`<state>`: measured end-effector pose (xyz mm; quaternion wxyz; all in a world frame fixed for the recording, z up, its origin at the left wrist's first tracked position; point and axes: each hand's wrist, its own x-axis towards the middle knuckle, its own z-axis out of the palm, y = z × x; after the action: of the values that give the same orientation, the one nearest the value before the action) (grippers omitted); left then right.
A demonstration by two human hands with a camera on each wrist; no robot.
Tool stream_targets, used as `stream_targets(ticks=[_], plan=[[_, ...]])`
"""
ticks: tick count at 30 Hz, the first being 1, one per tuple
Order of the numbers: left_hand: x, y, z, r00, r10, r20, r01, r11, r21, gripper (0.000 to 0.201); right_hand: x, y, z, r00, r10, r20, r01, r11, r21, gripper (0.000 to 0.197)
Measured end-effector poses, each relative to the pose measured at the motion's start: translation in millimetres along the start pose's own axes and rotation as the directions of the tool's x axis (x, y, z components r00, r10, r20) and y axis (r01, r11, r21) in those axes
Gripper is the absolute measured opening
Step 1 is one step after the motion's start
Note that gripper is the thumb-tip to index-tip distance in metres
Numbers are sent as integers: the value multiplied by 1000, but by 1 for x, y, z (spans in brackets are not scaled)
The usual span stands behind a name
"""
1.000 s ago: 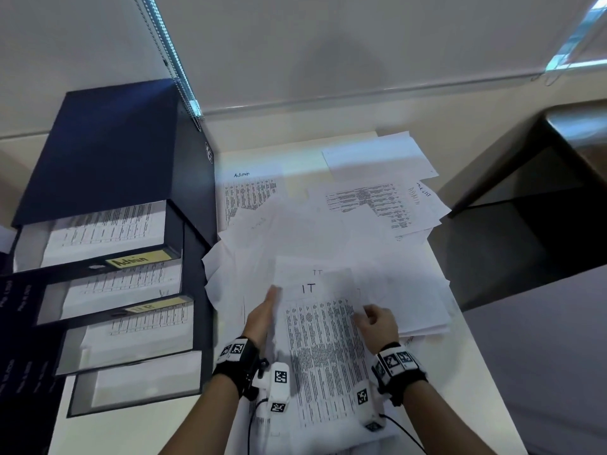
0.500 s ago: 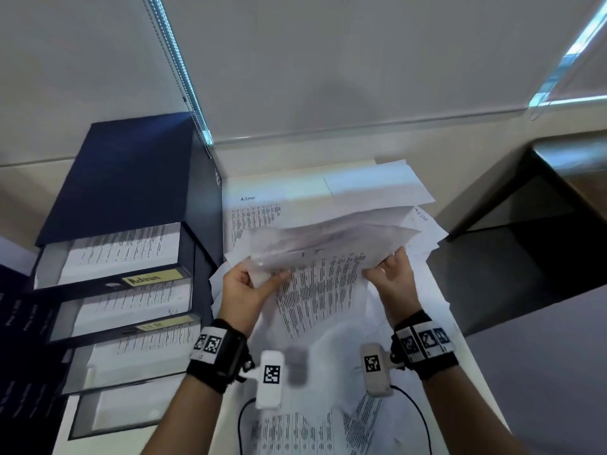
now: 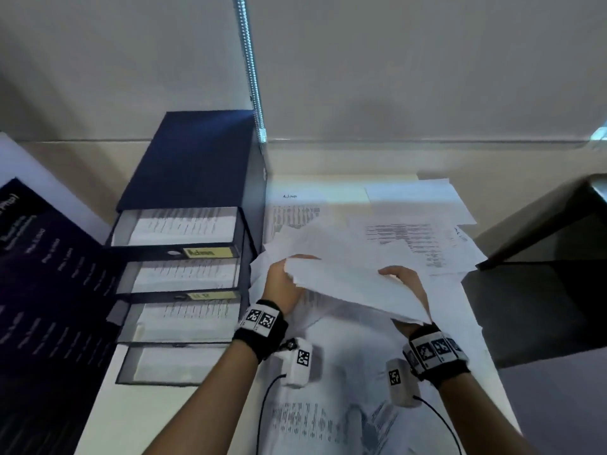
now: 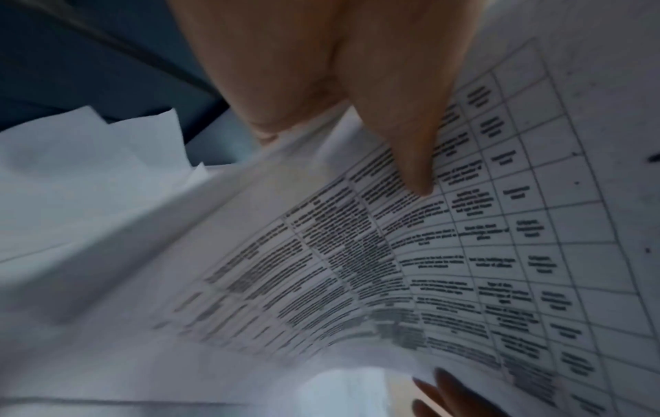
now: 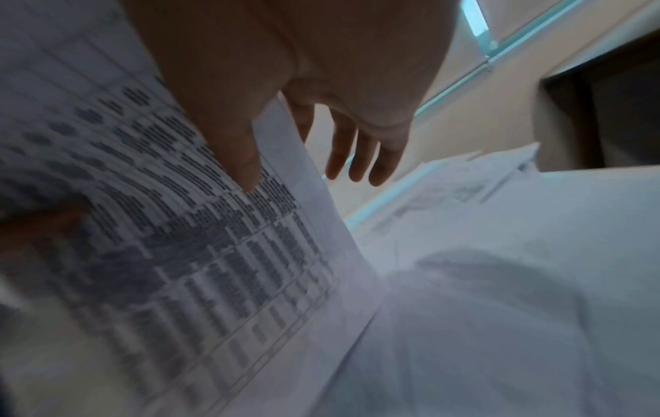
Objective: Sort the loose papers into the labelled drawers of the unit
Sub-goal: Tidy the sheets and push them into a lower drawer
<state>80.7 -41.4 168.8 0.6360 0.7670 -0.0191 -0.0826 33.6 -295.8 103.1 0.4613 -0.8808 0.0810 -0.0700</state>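
A printed sheet is lifted off the desk, held by both hands and tilted with its blank back toward the head camera. My left hand pinches its left edge; in the left wrist view the thumb presses the printed table on the sheet. My right hand pinches the right edge, thumb on the printed side of the sheet, fingers behind it. The dark blue drawer unit stands at the left with several drawers pulled out, two with yellow labels.
Loose papers cover the white desk, including one headed "Admin" by the unit. A dark folder leans at the far left. A black table stands at the right. A wall lies behind.
Both hands took hold of the sheet that lay flat on the pile and raised it. It now tilts with its back toward me, and the view has swung left.
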Motion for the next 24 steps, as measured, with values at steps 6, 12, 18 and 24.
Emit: stream_targets(ticks=[6, 12, 18, 24], plan=[[-28, 58, -75, 986, 75, -149, -95, 986, -134, 21, 18, -125, 0, 981, -193, 16, 184, 955, 233, 11], [-73, 16, -159, 981, -74, -179, 64, 996, -63, 43, 4, -203, 58, 977, -209, 37, 181, 911, 371, 47], [-152, -54, -223, 970, -163, -180, 167, 986, 4, 48, -66, -202, 140, 905, -101, 414, -62, 930, 363, 83], [-213, -57, -273, 938, -299, -173, 303, 953, -6, 46, -139, -178, 209, 774, -68, 629, -158, 942, 296, 31]])
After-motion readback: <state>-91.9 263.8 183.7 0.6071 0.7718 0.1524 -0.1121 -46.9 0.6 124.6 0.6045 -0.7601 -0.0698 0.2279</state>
